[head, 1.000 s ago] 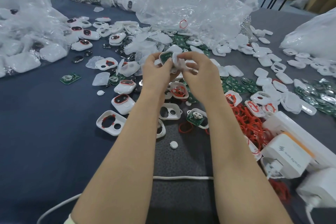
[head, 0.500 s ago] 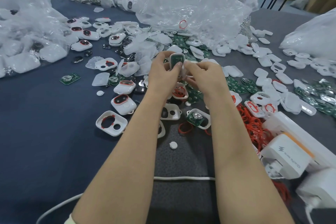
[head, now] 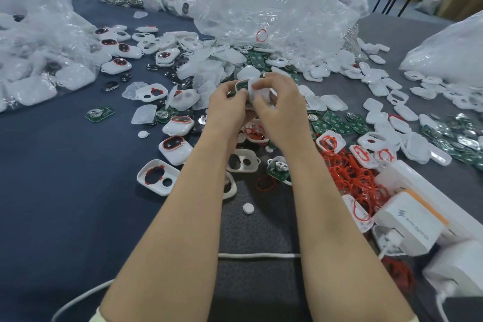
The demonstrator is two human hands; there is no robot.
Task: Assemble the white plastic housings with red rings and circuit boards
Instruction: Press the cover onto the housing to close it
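**Both hands closed on one housing**

The left hand [head: 226, 108] and the right hand [head: 281, 107] meet in mid-air above the table [head: 52, 191], fingers curled in a tight pinch around a single white housing [head: 257, 91]. A green circuit board [head: 241, 85] shows at the housing's left end, just under the left thumb. Whether the board is fully seated in the housing cannot be told, since the fingers cover most of it.

Directly beneath the grip lies a housing with loose red rings in it [head: 254, 132]. Nearer the person than the grip, to its right, a heap of red rings [head: 350, 178] spreads over the cloth, and a white charger [head: 407, 222] sits just beyond that heap. To the left of the grip and lower down, an open housing shell [head: 158, 177] lies with a red ring around its large hole. Beside it rests a closed housing [head: 175, 149] with a red ring showing. Past the grip – away from the person – a crumpled clear plastic bag [head: 274, 8] rises over scattered white parts. Loose green boards [head: 339, 123] lie to the grip's right.
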